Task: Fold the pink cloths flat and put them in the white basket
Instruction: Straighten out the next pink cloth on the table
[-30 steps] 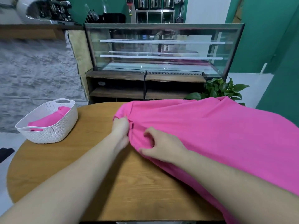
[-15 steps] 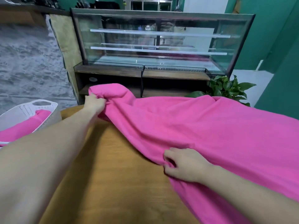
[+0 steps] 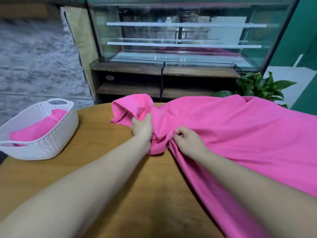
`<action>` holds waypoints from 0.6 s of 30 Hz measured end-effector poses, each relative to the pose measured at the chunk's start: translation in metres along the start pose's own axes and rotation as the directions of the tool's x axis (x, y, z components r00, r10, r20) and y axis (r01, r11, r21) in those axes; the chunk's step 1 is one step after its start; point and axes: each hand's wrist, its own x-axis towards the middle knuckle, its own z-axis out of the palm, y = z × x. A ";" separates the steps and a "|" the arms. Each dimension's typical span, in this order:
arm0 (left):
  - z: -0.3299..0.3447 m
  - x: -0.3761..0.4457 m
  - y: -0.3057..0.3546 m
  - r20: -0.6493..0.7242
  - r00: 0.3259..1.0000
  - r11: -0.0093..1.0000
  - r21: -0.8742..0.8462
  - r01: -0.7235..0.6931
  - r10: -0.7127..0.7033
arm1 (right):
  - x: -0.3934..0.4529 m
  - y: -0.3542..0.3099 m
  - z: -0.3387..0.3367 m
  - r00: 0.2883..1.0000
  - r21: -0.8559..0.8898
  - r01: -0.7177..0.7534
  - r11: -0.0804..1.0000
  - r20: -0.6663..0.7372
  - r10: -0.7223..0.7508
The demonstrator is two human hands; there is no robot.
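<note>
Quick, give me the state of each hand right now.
Left hand: closed on the pink cloth.
Right hand: closed, pinching the same cloth.

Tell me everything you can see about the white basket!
The white basket looks like plastic, with walls full of tiny holes in a woven pattern. It is oval with rounded corners and has a cut-out handle at each end. It stands upright on the round wooden table, at its left edge, apart from both hands. Inside lies a folded pink cloth, filling much of the bottom. Nothing else touches it.
</note>
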 end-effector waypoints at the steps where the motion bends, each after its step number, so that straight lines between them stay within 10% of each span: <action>1: 0.001 -0.004 -0.009 -0.016 1.000 0.999 -0.033 0.009 -0.009 | 0.002 -0.003 0.002 1.000 0.053 -0.002 0.999 -0.010 0.003; 5: -0.001 -0.039 -0.033 -0.015 0.993 0.985 -0.129 0.113 -0.116 | -0.001 -0.021 0.005 1.000 0.257 -0.002 0.966 -0.015 0.006; 11: -0.006 -0.124 -0.039 0.398 0.880 0.965 0.050 0.259 -0.257 | -0.019 -0.031 -0.013 0.991 0.408 -0.052 0.912 0.132 -0.003; 18: -0.043 -0.066 -0.003 0.025 1.000 0.989 -0.144 -0.008 0.011 | -0.094 -0.012 -0.059 0.953 -0.158 0.299 0.941 0.087 -0.289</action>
